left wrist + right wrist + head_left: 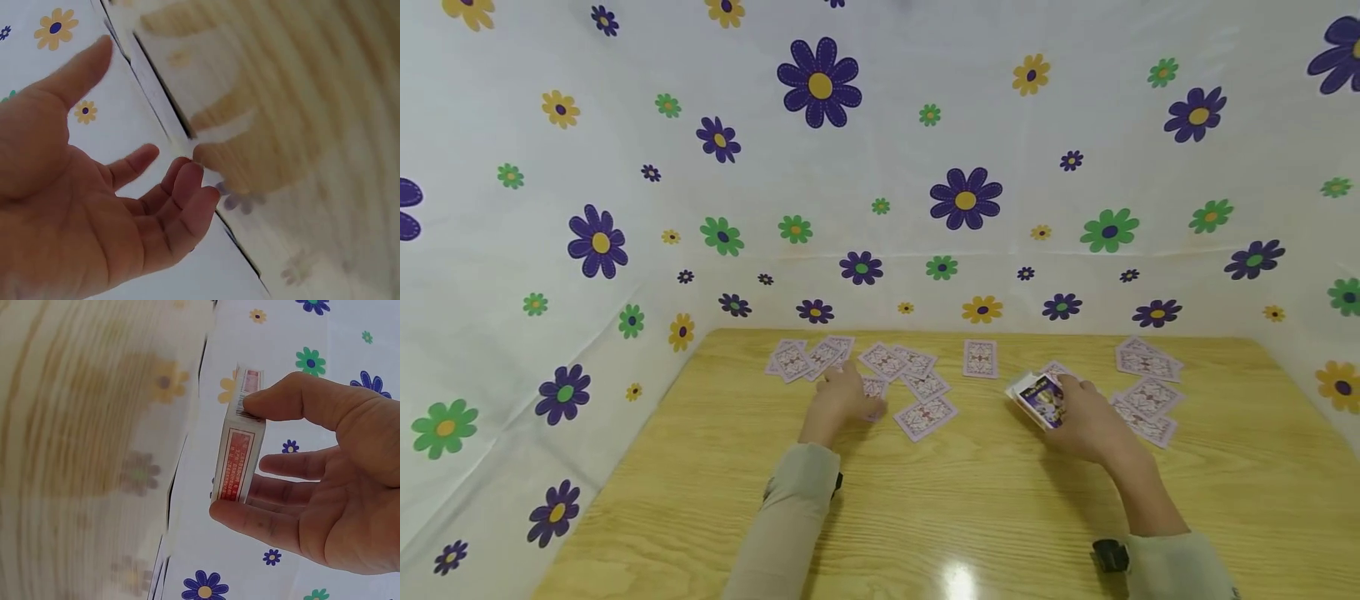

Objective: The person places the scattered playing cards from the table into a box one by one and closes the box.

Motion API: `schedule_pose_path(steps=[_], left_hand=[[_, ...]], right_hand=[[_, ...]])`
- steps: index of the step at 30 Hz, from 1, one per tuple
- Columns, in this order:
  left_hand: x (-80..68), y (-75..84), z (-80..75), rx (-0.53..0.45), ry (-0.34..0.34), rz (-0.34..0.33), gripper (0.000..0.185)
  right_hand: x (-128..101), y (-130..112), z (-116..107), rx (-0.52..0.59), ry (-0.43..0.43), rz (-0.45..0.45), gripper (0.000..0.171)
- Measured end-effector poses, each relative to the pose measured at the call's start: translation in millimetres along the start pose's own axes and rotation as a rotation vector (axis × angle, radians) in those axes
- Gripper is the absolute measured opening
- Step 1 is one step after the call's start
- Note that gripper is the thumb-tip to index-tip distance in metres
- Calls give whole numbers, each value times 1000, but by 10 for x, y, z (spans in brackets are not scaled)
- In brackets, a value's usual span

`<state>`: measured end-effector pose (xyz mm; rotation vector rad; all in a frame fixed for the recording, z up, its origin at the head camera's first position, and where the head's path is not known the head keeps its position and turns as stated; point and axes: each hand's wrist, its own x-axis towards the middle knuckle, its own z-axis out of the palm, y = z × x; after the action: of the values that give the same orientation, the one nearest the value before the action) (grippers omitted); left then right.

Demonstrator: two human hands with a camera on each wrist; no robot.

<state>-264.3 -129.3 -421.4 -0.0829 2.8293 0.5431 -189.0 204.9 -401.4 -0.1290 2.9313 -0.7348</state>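
My left hand [844, 397] hovers low over face-down playing cards [925, 415] scattered on the wooden table [970, 500]. Whether it touches them I cannot tell. In the left wrist view the left hand [128, 167] has loosely bent fingers and an empty palm. My right hand [1084, 417] grips a small card box [1037, 400], purple on its face, just above the table right of centre. The right wrist view shows the right hand [294, 465] pinching the card box [239, 447] between thumb and fingers, its narrow red-labelled edge facing the camera.
More face-down cards lie in a cluster at the back left [808, 358], a single card [981, 358] at the back middle, and several cards at the right [1146, 367]. White floral cloth [880, 167] walls the table on three sides.
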Motion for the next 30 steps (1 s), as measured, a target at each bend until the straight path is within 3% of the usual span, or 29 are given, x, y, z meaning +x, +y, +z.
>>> schedule_pose_path(steps=[5,9,15,23,30], left_hand=[[-13,4,4,-8,15,-36,105],[-27,-22,-6,-31,-15,-42,105],[-18,-82,-18,-47,-44,-52,98],[-52,-93,-67,-39,-53,-61,88],[-100,-123,-55,-16,-13,-17,93]], right_hand=[[-34,10,-26,18,-11,-12,92],[-61,27,-54,15,-4,-15,95],[-88,55,-64,54,6,-34,88],[-113,96,-83,107,19,-56,92],[-112,126,-97,118,20,-53,90]])
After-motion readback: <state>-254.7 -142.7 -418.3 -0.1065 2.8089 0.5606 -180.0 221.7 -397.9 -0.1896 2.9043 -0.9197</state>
